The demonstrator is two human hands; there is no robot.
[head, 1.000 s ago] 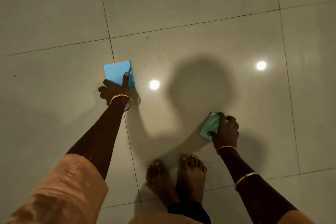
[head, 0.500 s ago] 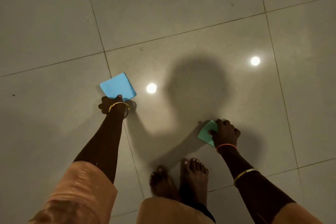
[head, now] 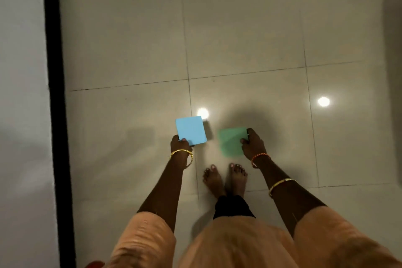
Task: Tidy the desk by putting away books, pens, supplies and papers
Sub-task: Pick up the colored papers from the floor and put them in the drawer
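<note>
Two paper pads in hand, held out over the tiled floor.

The left hand pinches the blue pad at its near corner, thumb on top; the right hand grips the green pad by its right edge, fingers curled round it. Both pads sit just ahead of the person's bare feet, blue to the left of them and green slightly right, close together but apart. The worktop is not in view. To carry them well, I would stack the pads into one hand, square the edges and support them from beneath, since the corner pinch looks likely to let loose sheets fan or slip.
</note>
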